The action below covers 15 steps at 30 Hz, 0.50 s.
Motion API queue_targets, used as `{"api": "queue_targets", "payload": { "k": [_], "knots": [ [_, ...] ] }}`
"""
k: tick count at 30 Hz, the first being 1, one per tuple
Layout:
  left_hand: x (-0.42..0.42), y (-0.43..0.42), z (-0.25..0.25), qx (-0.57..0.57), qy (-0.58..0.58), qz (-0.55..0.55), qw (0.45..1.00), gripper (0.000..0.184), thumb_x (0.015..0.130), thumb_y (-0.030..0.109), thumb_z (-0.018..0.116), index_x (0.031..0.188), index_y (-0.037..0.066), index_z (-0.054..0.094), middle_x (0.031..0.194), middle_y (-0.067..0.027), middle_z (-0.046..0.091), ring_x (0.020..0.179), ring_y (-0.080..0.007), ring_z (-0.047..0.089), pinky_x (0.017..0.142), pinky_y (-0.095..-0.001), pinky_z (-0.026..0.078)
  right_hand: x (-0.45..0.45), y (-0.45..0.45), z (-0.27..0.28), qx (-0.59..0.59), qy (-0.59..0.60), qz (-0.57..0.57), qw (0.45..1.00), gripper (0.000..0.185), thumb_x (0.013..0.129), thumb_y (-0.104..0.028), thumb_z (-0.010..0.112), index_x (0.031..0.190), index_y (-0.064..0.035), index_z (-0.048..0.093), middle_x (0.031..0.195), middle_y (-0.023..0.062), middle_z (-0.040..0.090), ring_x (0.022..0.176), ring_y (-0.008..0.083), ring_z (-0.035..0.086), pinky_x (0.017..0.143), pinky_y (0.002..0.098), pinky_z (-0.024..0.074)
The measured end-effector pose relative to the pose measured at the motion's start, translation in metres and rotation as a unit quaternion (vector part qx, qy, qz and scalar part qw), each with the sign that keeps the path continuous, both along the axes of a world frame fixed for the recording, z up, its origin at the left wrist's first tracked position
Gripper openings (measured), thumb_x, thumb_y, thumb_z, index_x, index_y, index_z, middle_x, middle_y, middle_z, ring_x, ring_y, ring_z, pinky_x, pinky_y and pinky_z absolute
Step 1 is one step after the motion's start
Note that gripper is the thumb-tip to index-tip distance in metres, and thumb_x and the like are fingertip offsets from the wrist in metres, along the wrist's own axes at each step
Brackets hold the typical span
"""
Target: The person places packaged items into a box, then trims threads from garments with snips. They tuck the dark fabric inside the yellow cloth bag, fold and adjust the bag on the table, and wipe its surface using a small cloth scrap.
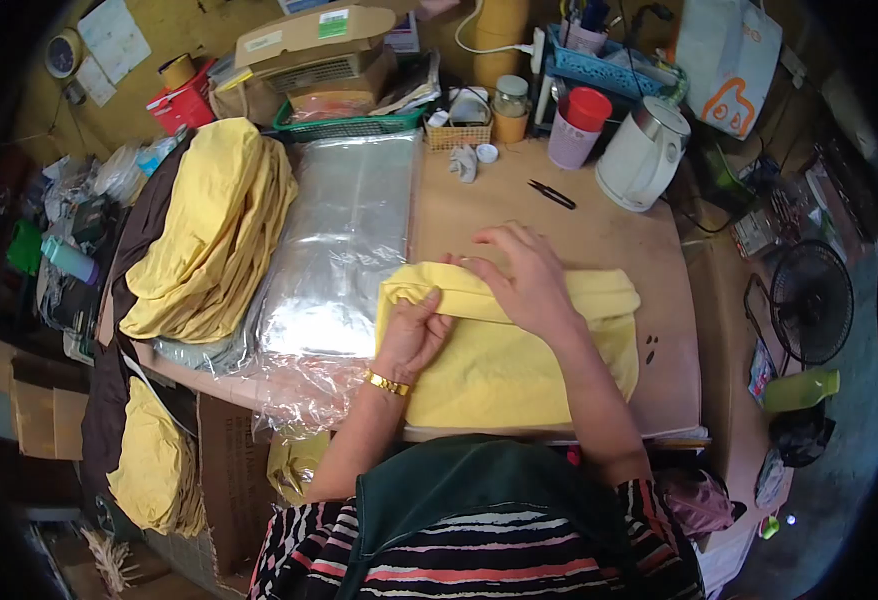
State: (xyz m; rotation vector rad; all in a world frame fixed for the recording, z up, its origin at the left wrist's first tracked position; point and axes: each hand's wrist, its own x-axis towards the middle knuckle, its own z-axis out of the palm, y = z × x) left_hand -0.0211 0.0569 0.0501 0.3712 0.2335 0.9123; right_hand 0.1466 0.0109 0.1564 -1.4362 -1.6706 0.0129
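Observation:
A piece of yellow cloth lies on the brown table in front of me, its far edge folded over into a band. My left hand, with a gold bracelet at the wrist, pinches the band near its left end between thumb and fingers. Over the middle of the band is my right hand, fingers apart and slightly bent, holding nothing that I can see. Whether its fingertips touch the cloth is hard to make out.
Clear plastic bags lie left of the cloth, beside a pile of yellow garments. Thread snips, a white kettle, cups and a basket stand or lie toward the back. A black fan is at right.

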Motion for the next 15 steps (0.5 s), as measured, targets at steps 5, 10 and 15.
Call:
{"api": "queue_targets", "payload": {
  "k": [5, 10, 15],
  "knots": [
    [0.004, -0.02, 0.008, 0.061, 0.155, -0.018, 0.986, 0.032, 0.104, 0.018, 0.043, 0.128, -0.003, 0.046, 0.126, -0.0138, 0.056, 0.117, -0.0234, 0.057, 0.101, -0.04, 0.05, -0.019, 0.03, -0.024, -0.081, -0.133, 0.048, 0.987, 0.017, 0.087, -0.02, 0.064, 0.086, -0.0036, 0.062, 0.084, 0.0123, 0.064, 0.082, 0.0346, 0.061, 0.077, 0.0423, 0.0439],
    [0.007, -0.025, 0.01, 0.132, 0.251, -0.019, 0.959, 0.043, 0.106, 0.031, 0.033, 0.127, -0.005, 0.046, 0.128, -0.0149, 0.055, 0.115, -0.0234, 0.058, 0.101, -0.0399, 0.05, -0.018, 0.042, -0.038, -0.138, -0.096, 0.012, 0.986, 0.017, 0.089, -0.018, 0.06, 0.083, -0.0032, 0.061, 0.082, 0.0164, 0.066, 0.078, 0.0378, 0.062, 0.073, 0.0467, 0.0448],
    [0.006, -0.026, 0.021, -0.037, 0.122, 0.064, 0.99, 0.041, 0.106, 0.032, 0.033, 0.117, -0.002, 0.052, 0.113, -0.0124, 0.063, 0.101, -0.0203, 0.064, 0.091, -0.0357, 0.053, -0.016, 0.037, -0.033, -0.172, -0.097, -0.019, 0.98, 0.02, 0.091, -0.019, 0.058, 0.082, -0.002, 0.06, 0.081, 0.0195, 0.066, 0.078, 0.0388, 0.063, 0.073, 0.0485, 0.0456]
  ]
}}
